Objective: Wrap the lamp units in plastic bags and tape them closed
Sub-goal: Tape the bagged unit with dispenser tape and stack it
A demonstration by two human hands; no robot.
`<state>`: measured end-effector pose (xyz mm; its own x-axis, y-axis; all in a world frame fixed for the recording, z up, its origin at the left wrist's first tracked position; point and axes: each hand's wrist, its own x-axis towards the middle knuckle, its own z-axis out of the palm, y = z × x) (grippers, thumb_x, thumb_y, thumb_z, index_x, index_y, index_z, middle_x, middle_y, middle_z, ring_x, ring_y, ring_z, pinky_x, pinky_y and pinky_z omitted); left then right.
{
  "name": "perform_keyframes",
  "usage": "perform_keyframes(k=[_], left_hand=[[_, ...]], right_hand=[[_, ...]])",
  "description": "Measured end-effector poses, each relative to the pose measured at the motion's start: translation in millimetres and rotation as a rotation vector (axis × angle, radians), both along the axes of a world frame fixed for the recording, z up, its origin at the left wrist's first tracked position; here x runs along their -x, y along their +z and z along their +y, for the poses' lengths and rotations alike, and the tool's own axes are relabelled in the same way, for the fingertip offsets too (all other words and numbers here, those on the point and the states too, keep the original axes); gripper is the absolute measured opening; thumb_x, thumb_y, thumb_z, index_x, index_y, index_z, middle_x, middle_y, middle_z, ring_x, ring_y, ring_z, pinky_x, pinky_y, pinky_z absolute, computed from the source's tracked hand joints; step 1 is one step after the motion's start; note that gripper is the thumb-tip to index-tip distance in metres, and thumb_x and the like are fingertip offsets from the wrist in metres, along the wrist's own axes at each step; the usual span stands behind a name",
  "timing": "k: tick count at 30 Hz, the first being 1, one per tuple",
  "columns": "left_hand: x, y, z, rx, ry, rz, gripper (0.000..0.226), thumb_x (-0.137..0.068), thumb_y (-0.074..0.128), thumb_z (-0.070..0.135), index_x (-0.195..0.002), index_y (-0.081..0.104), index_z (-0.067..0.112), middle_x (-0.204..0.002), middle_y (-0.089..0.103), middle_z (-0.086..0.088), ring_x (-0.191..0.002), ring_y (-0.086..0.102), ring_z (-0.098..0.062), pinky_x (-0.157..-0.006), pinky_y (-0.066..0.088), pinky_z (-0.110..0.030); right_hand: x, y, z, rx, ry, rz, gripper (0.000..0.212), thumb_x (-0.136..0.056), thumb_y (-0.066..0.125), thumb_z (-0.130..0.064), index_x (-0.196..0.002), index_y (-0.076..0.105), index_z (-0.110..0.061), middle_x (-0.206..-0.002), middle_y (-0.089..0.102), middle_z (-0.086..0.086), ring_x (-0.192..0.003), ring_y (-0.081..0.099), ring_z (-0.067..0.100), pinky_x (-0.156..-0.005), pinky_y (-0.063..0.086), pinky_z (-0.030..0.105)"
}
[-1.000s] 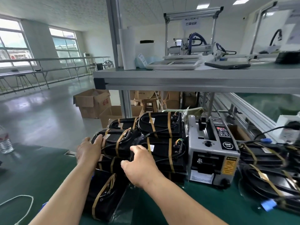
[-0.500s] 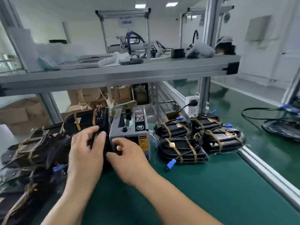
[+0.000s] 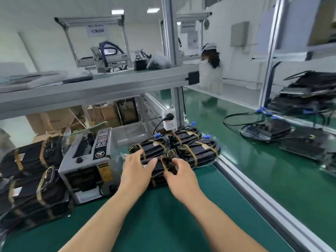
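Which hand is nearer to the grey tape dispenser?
Left. The left hand rests on the lamp unit just right of the tape dispenser; the right hand grips the same unit, farther right.

**A:** What is carrying everything?

**B:** A green-topped counter (image 3: 163, 224). An aluminium rail (image 3: 254, 193) runs along its edge, to the right of the right hand (image 3: 181, 177).

**A:** And what lies on it?

**B:** A cluster of taped lamp units (image 3: 200, 151) lies under and just beyond both hands. The left hand (image 3: 135, 171) rests on the nearest one. A grey tape dispenser (image 3: 87, 166) stands just left of that hand. Further left, a stack of bagged units (image 3: 32, 179) sits just beside the dispenser.

**A:** Anything past the rail?

**B:** A second green counter (image 3: 272, 170), well right of the hands, with more black units (image 3: 267, 130) on it.
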<state>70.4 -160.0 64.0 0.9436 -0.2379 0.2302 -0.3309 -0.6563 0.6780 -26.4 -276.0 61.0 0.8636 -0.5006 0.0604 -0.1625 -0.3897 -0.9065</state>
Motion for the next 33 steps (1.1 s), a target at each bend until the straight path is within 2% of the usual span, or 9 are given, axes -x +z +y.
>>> perform_keyframes(k=[3,5,8,15,21,24,27,30,33], left_hand=[[-16.7,-11.5,-9.7,-0.168,-0.037,0.008,0.075,-0.088,0.063,0.055,-0.149,0.039,0.019,-0.146,0.046,-0.011,-0.135,0.040,-0.028,-0.111,0.036,-0.045],[-23.6,-18.9,-11.5,-0.300,-0.055,0.023,0.084,-0.085,0.060,0.064,-0.153,0.030,0.025,-0.158,0.030,-0.008,-0.146,0.025,-0.026,-0.116,0.029,-0.046],[-28.9,-31.1,-10.3,-0.476,-0.100,0.074,0.092,-0.080,0.055,0.075,-0.156,0.018,0.038,-0.166,0.007,0.002,-0.152,0.004,-0.023,-0.119,0.020,-0.054],[-32.1,-47.5,-3.6,-0.628,-0.180,0.033,0.092,-0.082,0.059,0.071,-0.156,0.013,0.043,-0.166,-0.006,0.004,-0.151,-0.012,-0.025,-0.117,0.020,-0.058],[-21.9,-47.7,12.4,-0.375,-0.171,0.018,0.088,-0.082,0.066,0.062,-0.155,0.023,0.037,-0.163,0.012,0.002,-0.148,0.004,-0.024,-0.118,0.023,-0.052],[1.4,-45.2,28.9,-0.096,-0.142,0.068,0.085,-0.080,0.074,0.053,-0.153,0.033,0.034,-0.158,0.027,0.004,-0.146,0.016,-0.021,-0.121,0.020,-0.045],[38.7,-43.0,42.3,0.146,-0.159,0.131,0.079,-0.075,0.083,0.042,-0.145,0.047,0.032,-0.144,0.047,0.004,-0.138,0.036,-0.022,-0.116,0.031,-0.046],[82.2,-39.0,52.6,0.274,-0.088,0.154,0.078,-0.067,0.077,0.048,-0.138,0.050,0.037,-0.139,0.050,0.010,-0.133,0.042,-0.017,-0.113,0.034,-0.043],[112.4,-29.6,65.5,0.312,-0.031,0.165,0.078,-0.059,0.072,0.061,-0.131,0.049,0.043,-0.130,0.054,0.016,-0.129,0.047,-0.013,-0.111,0.035,-0.039]], right_hand=[[-7.6,-15.3,-8.7,-0.043,-0.028,0.037,0.037,-0.093,0.063,-0.030,-0.128,0.054,-0.020,-0.133,0.051,0.000,-0.124,0.052,0.018,-0.094,0.040,0.027],[-13.6,-23.3,-10.9,-0.060,-0.033,0.054,0.039,-0.093,0.063,-0.031,-0.129,0.052,-0.020,-0.136,0.048,0.000,-0.130,0.048,0.020,-0.102,0.041,0.032],[-19.0,-31.5,-8.7,-0.086,-0.009,0.127,0.065,-0.094,0.061,-0.032,-0.152,0.033,-0.016,-0.158,0.031,0.002,-0.145,0.032,0.022,-0.117,0.030,0.036],[-24.1,-40.5,-2.8,-0.102,-0.048,0.140,0.068,-0.095,0.058,-0.022,-0.156,0.026,-0.022,-0.161,0.029,-0.002,-0.150,0.024,0.017,-0.121,0.025,0.036],[-16.1,-25.2,9.9,-0.159,-0.058,-0.012,0.062,-0.095,0.057,-0.020,-0.153,0.034,-0.024,-0.159,0.032,-0.006,-0.148,0.028,0.013,-0.122,0.027,0.038],[-6.4,-11.3,13.8,-0.134,-0.082,-0.148,0.056,-0.088,0.068,-0.028,-0.141,0.049,-0.029,-0.136,0.048,-0.016,-0.132,0.043,0.008,-0.111,0.037,0.028],[5.6,5.5,22.6,-0.121,-0.092,-0.267,0.058,-0.077,0.079,-0.036,-0.128,0.052,-0.041,-0.107,0.047,-0.026,-0.112,0.048,0.001,-0.094,0.041,0.021],[19.0,19.0,42.9,-0.134,-0.059,-0.361,0.063,-0.071,0.081,-0.039,-0.123,0.047,-0.052,-0.103,0.041,-0.032,-0.105,0.045,-0.007,-0.085,0.043,0.016],[30.1,22.9,66.3,-0.138,-0.013,-0.381,0.066,-0.068,0.081,-0.038,-0.120,0.044,-0.054,-0.110,0.034,-0.037,-0.109,0.040,-0.013,-0.089,0.044,0.017]])
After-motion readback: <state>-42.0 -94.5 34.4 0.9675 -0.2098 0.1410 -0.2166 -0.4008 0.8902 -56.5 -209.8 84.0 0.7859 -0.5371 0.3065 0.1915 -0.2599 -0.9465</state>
